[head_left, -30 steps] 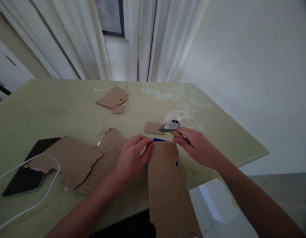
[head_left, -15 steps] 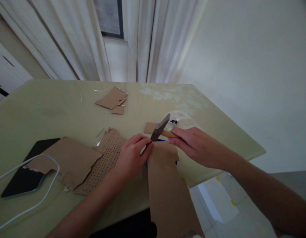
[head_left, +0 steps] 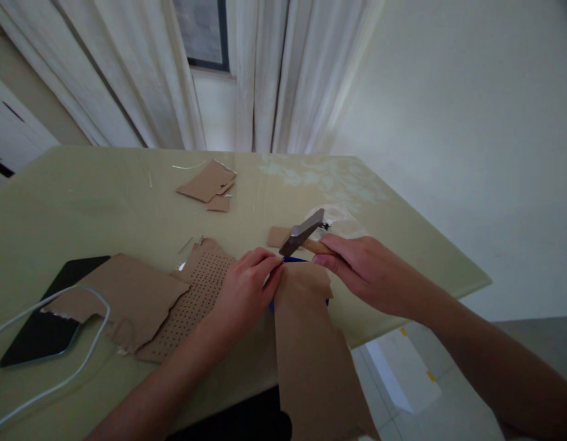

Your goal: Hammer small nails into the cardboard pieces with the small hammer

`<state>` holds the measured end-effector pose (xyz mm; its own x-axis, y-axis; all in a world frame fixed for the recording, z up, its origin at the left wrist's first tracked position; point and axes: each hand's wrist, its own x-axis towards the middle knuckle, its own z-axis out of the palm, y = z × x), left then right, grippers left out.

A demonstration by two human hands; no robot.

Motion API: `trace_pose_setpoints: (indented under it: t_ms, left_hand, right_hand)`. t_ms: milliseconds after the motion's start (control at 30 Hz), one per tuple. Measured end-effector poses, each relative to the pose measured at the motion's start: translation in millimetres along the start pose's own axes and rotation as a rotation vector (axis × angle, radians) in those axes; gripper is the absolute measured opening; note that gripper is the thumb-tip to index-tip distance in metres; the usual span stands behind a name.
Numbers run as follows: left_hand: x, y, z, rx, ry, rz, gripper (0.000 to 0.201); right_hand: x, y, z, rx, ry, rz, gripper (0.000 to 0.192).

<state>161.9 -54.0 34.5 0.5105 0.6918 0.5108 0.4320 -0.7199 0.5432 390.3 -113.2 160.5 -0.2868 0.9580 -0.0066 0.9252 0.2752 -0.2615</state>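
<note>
My right hand [head_left: 363, 272] grips the wooden handle of a small hammer [head_left: 302, 231], whose grey metal head hangs just above the top edge of a long cardboard strip [head_left: 311, 343]. My left hand [head_left: 244, 294] pinches something small at that same top edge; what it pinches is hidden by the fingers. A blue object [head_left: 296, 261] peeks out from under the strip. The strip hangs over the near table edge.
A perforated cardboard piece [head_left: 195, 300] and a torn cardboard sheet [head_left: 127, 294] lie left of my left hand. A black tablet [head_left: 44, 331] with a white cable [head_left: 57, 343] sits at far left. More cardboard scraps [head_left: 207, 182] lie farther back on the green table [head_left: 103, 202].
The hammer head rose and tilted, then came lower toward the strip's top edge. My left hand has stayed at the same spot.
</note>
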Motion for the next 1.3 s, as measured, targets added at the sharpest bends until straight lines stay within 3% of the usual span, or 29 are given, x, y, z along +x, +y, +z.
trace_pose_setpoints:
  t_ms: [133, 233, 400, 767, 1033, 1300]
  left_hand:
    - [-1.0, -1.4, -2.1, 0.012, 0.002, -0.034, 0.011]
    - [-1.1, -4.6, -4.0, 0.020, -0.003, -0.063, 0.012]
    - [0.0, -5.0, -5.8, 0.064, -0.030, -0.022, 0.014]
    - [-1.2, -6.5, -0.6, 0.049, -0.023, -0.023, 0.014]
    - [1.1, -5.5, -1.7, 0.042, -0.043, -0.012, 0.015]
    - [-0.6, -5.6, -1.5, 0.010, -0.035, -0.021, 0.015]
  right_hand:
    - [-0.5, 2.0, -6.4, 0.065, 0.118, 0.012, 0.029]
    - [-0.7, 5.7, -6.0, 0.090, 0.130, 0.027, 0.031]
    - [1.1, 5.7, -1.2, 0.098, 0.067, 0.044, 0.028]
    - [2.8, -9.6, -13.6, 0.009, -0.008, 0.003, 0.029]
    - [5.3, -9.7, -5.4, -0.067, -0.102, -0.022, 0.029]
    - [2.4, -10.1, -19.2, 0.068, 0.114, -0.002, 0.033]
